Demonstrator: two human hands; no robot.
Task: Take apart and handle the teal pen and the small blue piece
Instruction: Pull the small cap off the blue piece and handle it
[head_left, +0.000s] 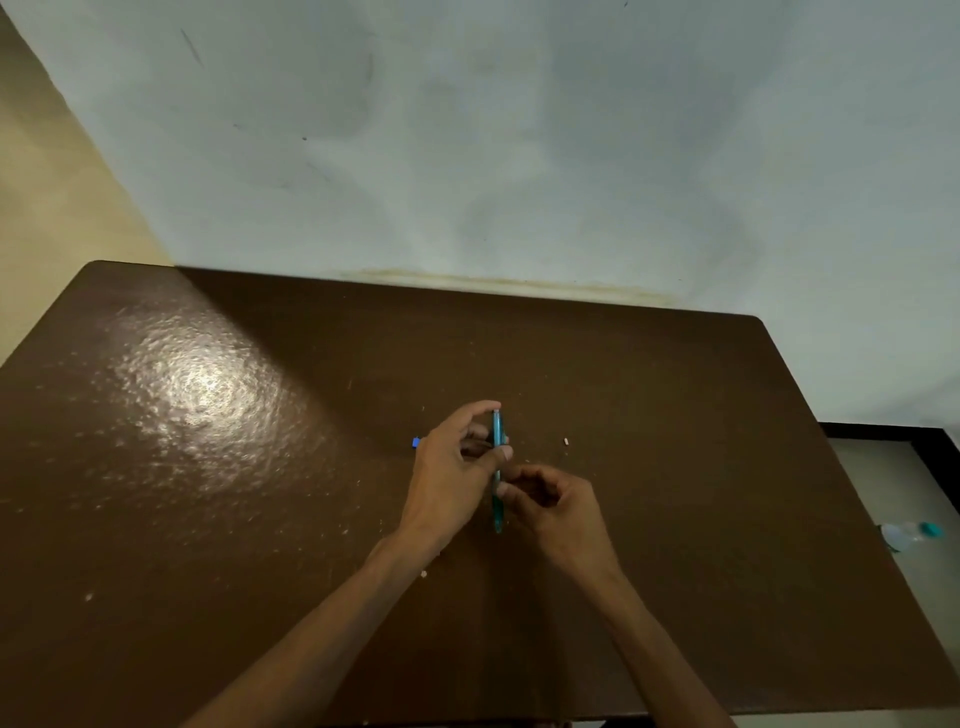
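Head view, 1 frame. Brown table (675, 467), glossy w/ a bright glare patch at its left, pushed against a pale grey-blue wall (519, 156).

Teal pen (497, 470): slim, translucent blue-green barrel, held above the tabletop near its centre, lying roughly along the line of sight, 1 end pointing toward the wall, the other toward the person. Far end looks paler; fine detail too small to tell. Whether the barrel is already split into parts cannot be told.

Left hand (457, 467): fingers curled round the far half of the pen, index finger arched over its far tip, thumb against the barrel near mid-length. It grips the pen.

Right hand (550, 506): fingers curled, fingertips (506, 488) pinching the barrel's near half, just below the left thumb. The 2 hands sit close together, nearly touching at the pen.

Small blue piece (416, 442): bright blue, blocky, lying on the table just left of the left hand's knuckles, apart from the pen.

Other items: small white bit (565, 441) on the table to the right of the hands; a 2nd pale speck (424, 573) beside the left forearm. Clear plastic bottle (909, 535) w/ teal cap lying on the floor beyond the table's right edge.
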